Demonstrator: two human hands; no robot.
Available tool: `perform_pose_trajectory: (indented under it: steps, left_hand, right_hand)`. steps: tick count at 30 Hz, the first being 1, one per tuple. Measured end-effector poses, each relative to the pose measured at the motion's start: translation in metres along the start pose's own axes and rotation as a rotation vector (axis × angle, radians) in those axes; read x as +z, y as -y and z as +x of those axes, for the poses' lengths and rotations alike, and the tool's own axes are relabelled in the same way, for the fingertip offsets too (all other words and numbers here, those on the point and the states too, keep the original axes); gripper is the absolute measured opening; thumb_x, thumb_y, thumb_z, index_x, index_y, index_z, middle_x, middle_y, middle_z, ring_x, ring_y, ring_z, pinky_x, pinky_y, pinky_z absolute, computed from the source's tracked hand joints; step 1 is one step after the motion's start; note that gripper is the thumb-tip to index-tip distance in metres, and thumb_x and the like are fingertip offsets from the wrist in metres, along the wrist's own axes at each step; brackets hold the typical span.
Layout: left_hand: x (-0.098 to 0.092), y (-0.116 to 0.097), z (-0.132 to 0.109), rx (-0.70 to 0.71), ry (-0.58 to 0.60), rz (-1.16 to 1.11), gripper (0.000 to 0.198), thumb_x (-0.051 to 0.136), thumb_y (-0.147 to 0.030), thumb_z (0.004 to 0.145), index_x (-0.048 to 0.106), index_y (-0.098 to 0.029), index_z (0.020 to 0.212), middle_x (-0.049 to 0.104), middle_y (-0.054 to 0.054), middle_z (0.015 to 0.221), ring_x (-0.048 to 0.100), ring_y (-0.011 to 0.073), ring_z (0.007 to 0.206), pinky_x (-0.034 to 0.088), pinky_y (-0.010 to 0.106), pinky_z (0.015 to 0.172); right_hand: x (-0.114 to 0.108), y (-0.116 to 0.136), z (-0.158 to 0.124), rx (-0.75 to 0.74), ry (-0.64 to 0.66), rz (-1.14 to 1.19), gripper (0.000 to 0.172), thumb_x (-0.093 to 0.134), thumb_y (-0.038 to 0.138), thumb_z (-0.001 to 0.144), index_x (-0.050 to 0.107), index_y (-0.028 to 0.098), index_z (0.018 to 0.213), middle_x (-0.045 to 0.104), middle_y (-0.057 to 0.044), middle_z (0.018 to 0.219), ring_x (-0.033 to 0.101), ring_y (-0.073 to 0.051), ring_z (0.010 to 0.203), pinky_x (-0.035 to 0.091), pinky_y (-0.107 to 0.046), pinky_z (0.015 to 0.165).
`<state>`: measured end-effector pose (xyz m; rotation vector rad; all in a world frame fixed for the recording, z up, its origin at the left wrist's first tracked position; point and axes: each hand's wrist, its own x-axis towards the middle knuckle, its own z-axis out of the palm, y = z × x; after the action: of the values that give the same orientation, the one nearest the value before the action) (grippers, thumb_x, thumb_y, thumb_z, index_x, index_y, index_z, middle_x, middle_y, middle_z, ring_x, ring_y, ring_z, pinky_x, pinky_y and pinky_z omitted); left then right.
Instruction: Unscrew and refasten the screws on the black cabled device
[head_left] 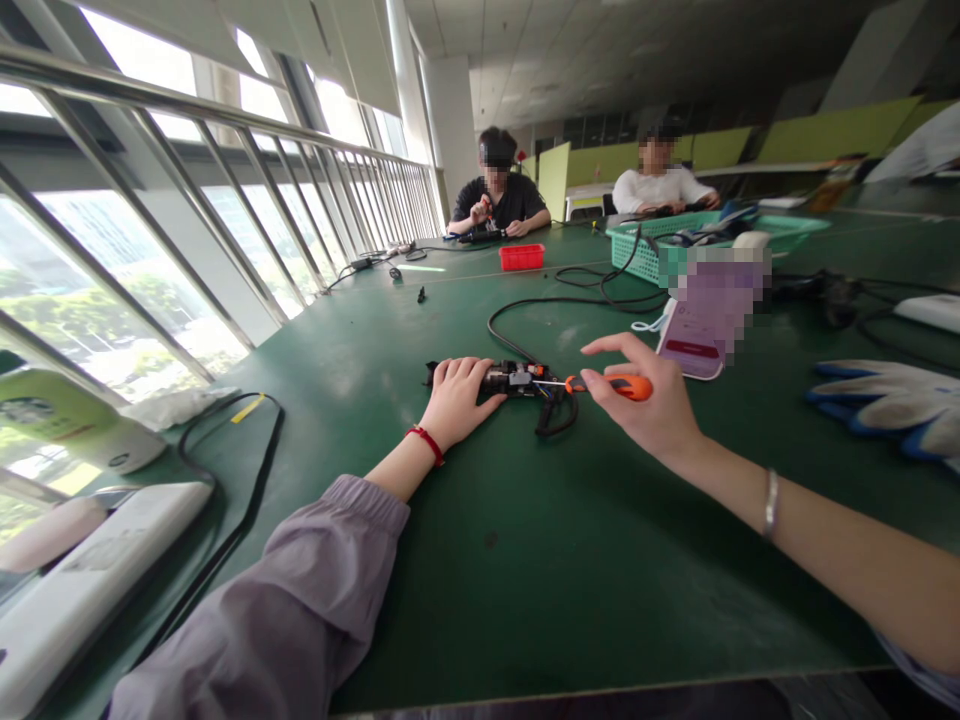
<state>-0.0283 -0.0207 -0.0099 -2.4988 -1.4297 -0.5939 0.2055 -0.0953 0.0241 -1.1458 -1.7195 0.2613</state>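
Note:
In the middle of the green table lies an opened black corded device (pixel 517 378), its inner parts and small wires exposed. My left hand (pixel 459 395) is wrapped over its left end, thumb along the near side, and presses it on the table. My right hand (pixel 649 400) holds an orange-handled screwdriver (pixel 630 387) with the thumb against the handle and the index finger raised off it. The screwdriver lies nearly level, its shaft pointing left into the exposed parts. Whether its tip touches a screw is too small to tell. A black cord loops below the device's right end.
A phone (pixel 694 335) leans beyond my right hand, before a green basket (pixel 637 255). Gloves (pixel 892 400) lie at right. A red box (pixel 522 257) stands farther back. A power strip (pixel 97 580) and bottle (pixel 67 420) are at left, by the railing. Two people sit opposite.

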Motion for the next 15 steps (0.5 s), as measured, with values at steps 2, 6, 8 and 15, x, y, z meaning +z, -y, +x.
perform_pose_trajectory:
  steps: [2,6,8,15]
  left_hand:
    - [0.000,0.000,0.000,0.009,-0.006,0.014,0.045,0.049,-0.045,0.085,0.050,-0.019,0.122,0.055,0.009,0.117,0.046,0.0260,0.111,0.026,0.042,0.104]
    - [-0.003,-0.001,-0.001,0.026,-0.003,0.078,0.046,0.050,-0.047,0.085,0.052,-0.017,0.119,0.056,0.010,0.109,0.047,0.0267,0.104,0.030,0.042,0.100]
    - [-0.004,-0.002,-0.001,0.023,-0.002,0.100,0.051,0.050,-0.051,0.083,0.051,-0.016,0.120,0.056,0.011,0.107,0.048,0.0274,0.102,0.033,0.042,0.096]
    - [-0.010,-0.005,0.000,-0.007,0.038,0.135,0.044,0.038,-0.051,0.090,0.056,-0.017,0.113,0.058,0.009,0.100,0.053,0.0248,0.095,0.040,0.037,0.083]
  right_hand:
    - [0.000,0.000,0.000,-0.012,0.007,0.033,0.024,0.057,0.031,0.079,0.053,0.022,0.101,0.047,0.007,0.054,0.053,-0.013,0.047,0.042,-0.026,0.051]
    - [0.003,-0.003,0.001,-0.213,-0.086,0.113,0.054,0.061,0.018,0.070,0.041,0.023,0.119,0.056,0.001,0.082,0.059,-0.016,0.074,0.049,-0.032,0.071]
    - [0.004,-0.005,0.002,-0.231,-0.096,0.112,0.057,0.063,0.018,0.068,0.039,0.023,0.120,0.056,-0.003,0.095,0.058,-0.017,0.080,0.049,-0.032,0.071]
    - [0.005,-0.001,-0.003,-0.205,0.148,0.069,0.030,0.057,0.020,0.076,0.051,0.020,0.105,0.055,-0.001,0.086,0.054,-0.010,0.059,0.045,-0.026,0.056]
